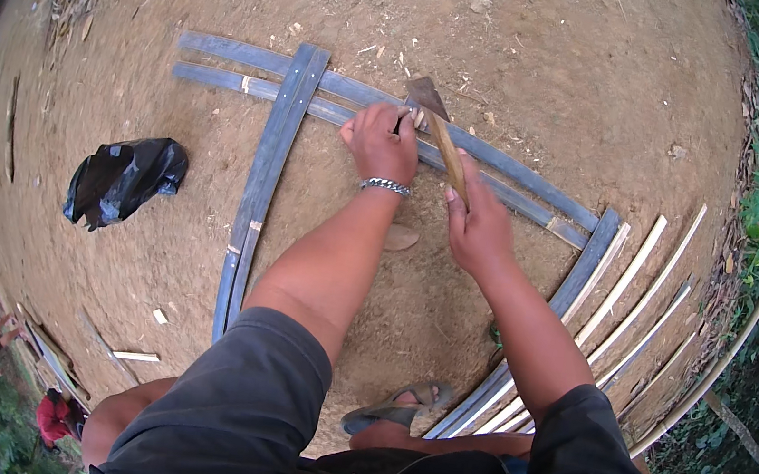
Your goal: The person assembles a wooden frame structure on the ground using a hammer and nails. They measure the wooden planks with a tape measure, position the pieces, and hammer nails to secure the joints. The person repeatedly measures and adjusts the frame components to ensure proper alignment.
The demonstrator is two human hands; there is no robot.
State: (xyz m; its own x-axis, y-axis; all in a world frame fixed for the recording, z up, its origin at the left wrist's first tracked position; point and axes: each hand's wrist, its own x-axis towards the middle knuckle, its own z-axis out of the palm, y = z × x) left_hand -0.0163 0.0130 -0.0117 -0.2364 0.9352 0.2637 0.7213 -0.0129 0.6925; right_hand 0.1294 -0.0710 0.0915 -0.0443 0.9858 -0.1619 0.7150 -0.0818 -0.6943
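Observation:
My right hand is wrapped round the wooden handle of a hatchet-like tool. Its flat dark metal head lies over the far bamboo slats, just beyond my left fingers. My left hand, with a chain bracelet at the wrist, rests on these slats with its fingers curled. A small pale bit shows at its fingertips, but what they hold is partly hidden. The far slats cross a left pair of dark bamboo slats and meet right-hand slats, forming a frame on the ground.
A black plastic bag lies on the dirt to the left. Several pale split strips fan out at the right, beside a curved pole and green plants. My sandalled foot is inside the frame. Two people are at the lower left.

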